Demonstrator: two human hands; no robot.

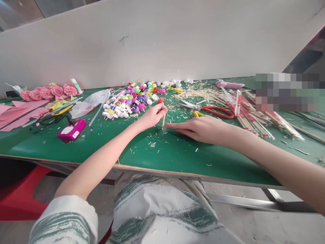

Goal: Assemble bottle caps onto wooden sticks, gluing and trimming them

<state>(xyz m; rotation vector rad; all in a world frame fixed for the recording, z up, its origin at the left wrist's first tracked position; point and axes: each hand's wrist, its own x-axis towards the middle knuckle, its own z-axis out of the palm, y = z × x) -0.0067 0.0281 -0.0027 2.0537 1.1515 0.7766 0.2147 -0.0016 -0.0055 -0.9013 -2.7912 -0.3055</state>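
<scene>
My left hand (pixel 152 117) is closed on a short wooden stick (pixel 164 121) that stands nearly upright, its lower end close to the green tabletop. A small red cap (pixel 160 100) shows at the stick's top, just above my fingers. My right hand (pixel 200 129), palm down, is closed on a thin flat blade (pixel 169 127) whose tip reaches the stick's lower end. Most of the blade is hidden under my fingers. Pale wood shavings (pixel 152 144) lie scattered around both hands. Just behind my right hand is a yellow-handled tool (pixel 198 114), partly covered.
Behind my left hand spreads a pile of coloured caps (pixel 142 96). Red-handled scissors (pixel 218 112) lie beyond my right hand, near bundled wooden sticks (pixel 250 117). To the left are a magenta power socket (pixel 71 130), a clear plastic bag (pixel 90 102) and pink paper flowers (pixel 50 92).
</scene>
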